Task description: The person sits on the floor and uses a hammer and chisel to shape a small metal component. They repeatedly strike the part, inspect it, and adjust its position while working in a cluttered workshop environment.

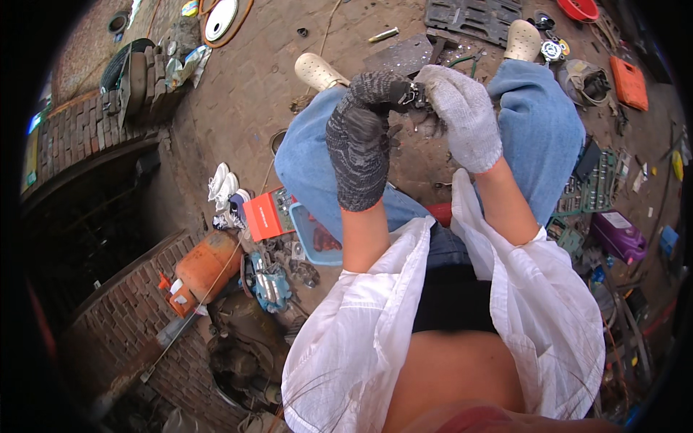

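There are 2 gloved hands tot., L hand & R hand; min. 1 sm. metal pc.; 2 beige clogs; 2 wht. sneakers; 1 ea.: red box, blue basin, orng. cylinder, purple jug, orng. case, red bowl. Dk. shoes: no. unclear.

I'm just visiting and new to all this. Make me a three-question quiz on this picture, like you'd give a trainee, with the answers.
1. True or false: the left hand wears a darker glove than the right hand.
2. What colour is the jug to the person's right? A) yellow B) purple C) orange
3. Where is the small dark part?

Key:
1. True.
2. B.
3. At the fingers, between the two hands.
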The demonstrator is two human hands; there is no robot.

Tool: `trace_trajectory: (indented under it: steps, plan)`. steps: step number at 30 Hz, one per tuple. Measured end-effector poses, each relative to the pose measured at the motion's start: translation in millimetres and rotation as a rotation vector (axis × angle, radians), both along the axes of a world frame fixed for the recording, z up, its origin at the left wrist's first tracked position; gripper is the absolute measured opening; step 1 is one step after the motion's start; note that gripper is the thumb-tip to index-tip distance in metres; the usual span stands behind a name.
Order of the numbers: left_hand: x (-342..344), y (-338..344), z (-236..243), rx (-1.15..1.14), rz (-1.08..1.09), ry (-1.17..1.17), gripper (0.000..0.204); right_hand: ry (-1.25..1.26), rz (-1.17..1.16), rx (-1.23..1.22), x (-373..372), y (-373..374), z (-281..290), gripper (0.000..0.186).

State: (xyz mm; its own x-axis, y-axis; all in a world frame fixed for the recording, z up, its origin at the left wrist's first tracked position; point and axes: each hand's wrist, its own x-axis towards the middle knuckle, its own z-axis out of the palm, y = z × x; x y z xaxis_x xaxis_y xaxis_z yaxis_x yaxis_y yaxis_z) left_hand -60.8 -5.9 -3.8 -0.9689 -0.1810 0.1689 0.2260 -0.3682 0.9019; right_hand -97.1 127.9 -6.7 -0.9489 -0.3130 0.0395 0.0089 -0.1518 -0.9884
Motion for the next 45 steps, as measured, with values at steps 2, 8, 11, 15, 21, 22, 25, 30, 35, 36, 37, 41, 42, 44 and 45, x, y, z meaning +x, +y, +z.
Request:
trace_trajectory:
  steps: [2,8,11,15,21,22,25,30,35,36,37,41,42,44,45]
  plan:
    - [-1,-2,-4,-0.006,0.021,-0.017,0.024,-0.013,0.005,0.009,-1,1,6,0.025]
    - [3,-9,-10,-0.717,0.201,0.040,0.020,-0.237,0.125,-0.059,1,2,19,0.029]
    - [5,5,2,-0.147,0.112,-0.160,0.020,-0.089,0.039,-0.009,1,0,12,0.028]
    - [3,5,-8,-0.558,0.274,0.050,0.022,0.877,-0.320,0.388,-9,-8,-13,0.029]
    - [-2,-7,16,-1.400,0.345,0.520,0.017,0.516,-0.069,0.446,2,0,-4,0.027]
    - [-3,-10,17,-1.463,0.295,0.558,0.019,0.544,-0.055,0.467,1,1,-7,0.033]
    - [-5,-27,23,-1.677,0.150,0.742,0.026,0.427,-0.029,0.353,1,0,-7,0.031]
    - [7,-40,11,-1.760,0.200,0.771,0.035,0.807,-0.308,0.427,5,-5,-4,0.035]
    - [20,1,-2,-1.536,0.399,0.463,0.034,0.589,-0.462,0.296,10,-8,5,0.016]
    - [18,8,1,-1.486,0.434,0.394,0.034,0.476,-0.495,0.237,10,-9,5,0.015]
    - [13,14,18,-1.387,0.326,0.318,0.027,0.496,-0.501,0.231,9,-8,5,0.017]
    - [13,21,5,-0.945,0.339,0.033,0.018,0.498,-0.504,0.149,0,-10,-2,0.023]
    - [13,21,1,-0.865,0.336,-0.033,0.016,0.479,-0.500,0.114,-2,-11,-5,0.024]
    - [13,12,-9,-0.592,0.202,-0.234,0.011,0.592,-0.445,0.185,-7,-7,-7,0.024]
    - [12,9,-10,-0.417,0.147,-0.329,0.012,0.648,-0.418,0.220,-10,-5,-8,0.025]
